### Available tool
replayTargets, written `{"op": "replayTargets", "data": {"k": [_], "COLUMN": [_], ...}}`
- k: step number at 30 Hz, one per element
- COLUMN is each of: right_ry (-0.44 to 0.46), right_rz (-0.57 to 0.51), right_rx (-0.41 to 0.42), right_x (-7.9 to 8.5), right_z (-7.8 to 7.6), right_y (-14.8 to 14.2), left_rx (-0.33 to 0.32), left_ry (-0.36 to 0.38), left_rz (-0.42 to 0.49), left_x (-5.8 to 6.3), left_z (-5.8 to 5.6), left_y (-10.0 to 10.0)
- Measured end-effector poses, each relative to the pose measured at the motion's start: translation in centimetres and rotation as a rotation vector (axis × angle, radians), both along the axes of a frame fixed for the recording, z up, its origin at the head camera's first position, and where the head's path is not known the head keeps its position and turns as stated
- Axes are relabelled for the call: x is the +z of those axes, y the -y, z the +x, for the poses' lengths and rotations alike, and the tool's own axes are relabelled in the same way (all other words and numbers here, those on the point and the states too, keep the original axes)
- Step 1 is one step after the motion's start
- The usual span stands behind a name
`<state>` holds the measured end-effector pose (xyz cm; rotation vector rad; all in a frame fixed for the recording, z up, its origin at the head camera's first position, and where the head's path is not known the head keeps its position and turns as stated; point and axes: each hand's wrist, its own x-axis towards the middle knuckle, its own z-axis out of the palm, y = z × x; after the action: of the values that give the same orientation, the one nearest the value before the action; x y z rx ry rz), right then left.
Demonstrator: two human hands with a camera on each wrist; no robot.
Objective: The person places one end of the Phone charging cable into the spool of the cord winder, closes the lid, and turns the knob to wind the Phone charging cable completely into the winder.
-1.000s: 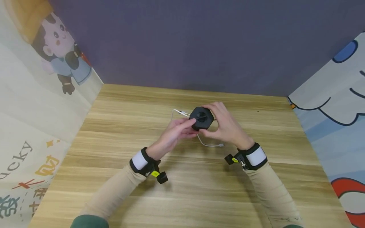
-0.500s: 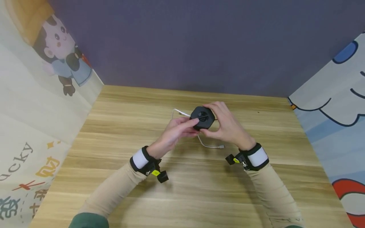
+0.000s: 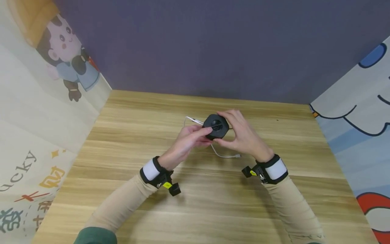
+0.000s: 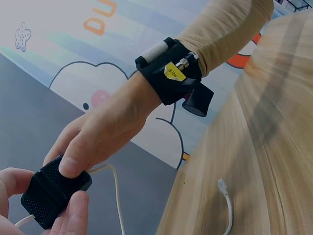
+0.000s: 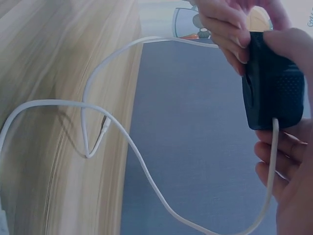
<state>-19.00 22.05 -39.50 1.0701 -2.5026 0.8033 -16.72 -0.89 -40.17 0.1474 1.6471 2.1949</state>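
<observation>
A black hexagonal case [image 3: 220,118] is held between both hands above the table's far middle. Its upper face has a round recess with a bar across it, and its sides are dotted with small holes. My left hand [image 3: 186,142] grips it from the left, thumb on the upper face near the bar. My right hand [image 3: 243,135] pinches the right side between thumb and fingers. A white cable [image 5: 146,171] comes out of the case in the right wrist view. One cable plug [image 3: 237,156] hangs or lies near the right hand; which, I cannot tell.
The wood-grain table [image 3: 207,210] spreads beneath both arms. A dark blue-grey panel [image 3: 195,51] stands along its far edge. Printed cartoon sheets flank it at the left [image 3: 24,101] and right [image 3: 359,145]. Another cable plug [image 5: 105,125] shows near the table edge.
Both hands keep their grip on the black case and hardly move. The white cable piece left of the case shifts slightly.
</observation>
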Motion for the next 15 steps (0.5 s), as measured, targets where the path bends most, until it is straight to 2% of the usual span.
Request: {"op": "replayTargets", "data": {"k": [4,7,15], "right_ry": [0.055,0.049,-0.191], "right_rz": [-0.005,-0.04,-0.123], "right_rx": [-0.007,0.003,0.082], "right_x": [-0.12,-0.1,0.51], "right_z": [0.11,0.05,-0.62], "right_y": [-0.11,-0.05,0.57], "left_rx": [0.012,0.014,0.024], "left_ry": [0.006,0.011,0.022], "left_rz": [-0.012,-0.014,0.003], "left_x": [-0.16,-0.42,-0.79], "left_z": [-0.02,0.06,0.36], "left_y": [-0.03,-0.07,-0.18]}}
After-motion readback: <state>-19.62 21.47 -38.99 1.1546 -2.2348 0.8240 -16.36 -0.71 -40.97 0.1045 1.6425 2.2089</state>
